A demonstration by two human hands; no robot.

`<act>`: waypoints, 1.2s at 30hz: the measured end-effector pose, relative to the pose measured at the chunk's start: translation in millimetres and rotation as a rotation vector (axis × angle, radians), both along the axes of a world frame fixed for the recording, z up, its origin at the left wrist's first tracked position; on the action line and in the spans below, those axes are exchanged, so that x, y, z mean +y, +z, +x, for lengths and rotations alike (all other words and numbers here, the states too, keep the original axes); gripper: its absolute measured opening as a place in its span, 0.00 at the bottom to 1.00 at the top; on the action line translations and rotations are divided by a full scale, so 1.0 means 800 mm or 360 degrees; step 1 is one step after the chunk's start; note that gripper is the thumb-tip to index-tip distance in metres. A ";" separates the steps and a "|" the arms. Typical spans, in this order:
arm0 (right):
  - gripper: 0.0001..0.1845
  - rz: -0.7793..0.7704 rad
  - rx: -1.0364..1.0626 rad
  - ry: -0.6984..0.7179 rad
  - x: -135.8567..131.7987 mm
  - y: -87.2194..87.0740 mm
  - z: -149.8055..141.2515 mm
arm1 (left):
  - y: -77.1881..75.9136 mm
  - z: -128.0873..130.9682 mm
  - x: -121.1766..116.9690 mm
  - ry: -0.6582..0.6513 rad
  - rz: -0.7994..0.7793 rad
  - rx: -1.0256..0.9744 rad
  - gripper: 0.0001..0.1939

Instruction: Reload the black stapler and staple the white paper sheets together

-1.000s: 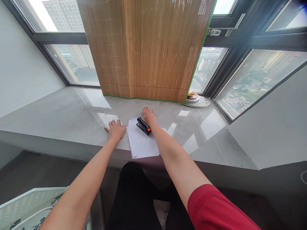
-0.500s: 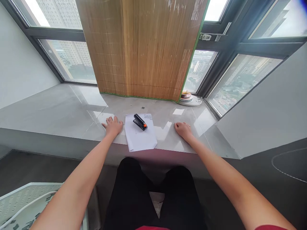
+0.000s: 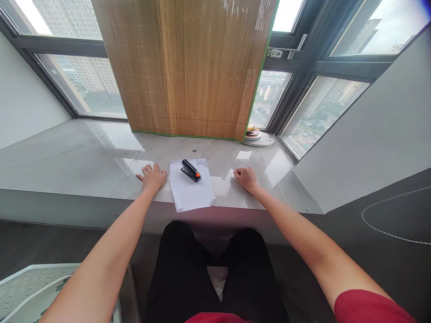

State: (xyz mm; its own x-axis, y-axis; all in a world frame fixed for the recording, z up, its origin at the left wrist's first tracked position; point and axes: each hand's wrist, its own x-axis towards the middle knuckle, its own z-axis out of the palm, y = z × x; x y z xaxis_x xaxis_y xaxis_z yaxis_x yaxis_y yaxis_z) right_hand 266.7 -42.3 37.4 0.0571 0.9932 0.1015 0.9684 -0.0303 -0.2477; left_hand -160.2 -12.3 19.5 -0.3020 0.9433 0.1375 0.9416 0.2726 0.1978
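Observation:
A sheet of white paper (image 3: pixel 191 196) lies on the grey tiled window sill, its near edge at the sill's front. On the paper rests a black stapler (image 3: pixel 191 171) with an orange patch at its near end. My left hand (image 3: pixel 153 177) lies palm down on the sill just left of the paper, fingers spread, holding nothing. To the right of the paper and apart from it, my right hand (image 3: pixel 245 177) rests on the sill curled into a loose fist; nothing shows in it. Beyond the paper lies a small dark piece (image 3: pixel 194 150), perhaps staples.
A bamboo mat (image 3: pixel 202 89) with green edging hangs against the window down to the sill (image 3: pixel 84 166). Stacked plates (image 3: pixel 257 139) stand at its right lower corner. A pale plastic basket (image 3: pixel 33 280) is on the floor at lower left. Walls bound the sill on both sides.
The whole view has shifted and tilted a little, so things appear further left. Both hands, the paper and the stapler keep their places on the sill.

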 end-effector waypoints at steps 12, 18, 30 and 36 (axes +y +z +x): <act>0.27 0.0033 0.0770 0.0608 0.017 -0.012 -0.226 | 0.000 -0.001 0.002 0.0035 0.0004 -0.0005 0.32; 0.20 0.0071 0.0732 0.0310 -0.001 -0.024 -0.163 | -0.006 -0.004 0.005 0.0021 0.0026 -0.0007 0.34; 0.28 0.0310 0.0872 0.0021 -0.010 -0.030 -0.042 | 0.004 0.003 0.000 0.0038 0.0010 -0.0025 0.33; 0.34 0.0193 0.0163 -0.0353 -0.013 -0.011 0.043 | 0.002 0.002 0.000 0.0026 0.0040 -0.0010 0.31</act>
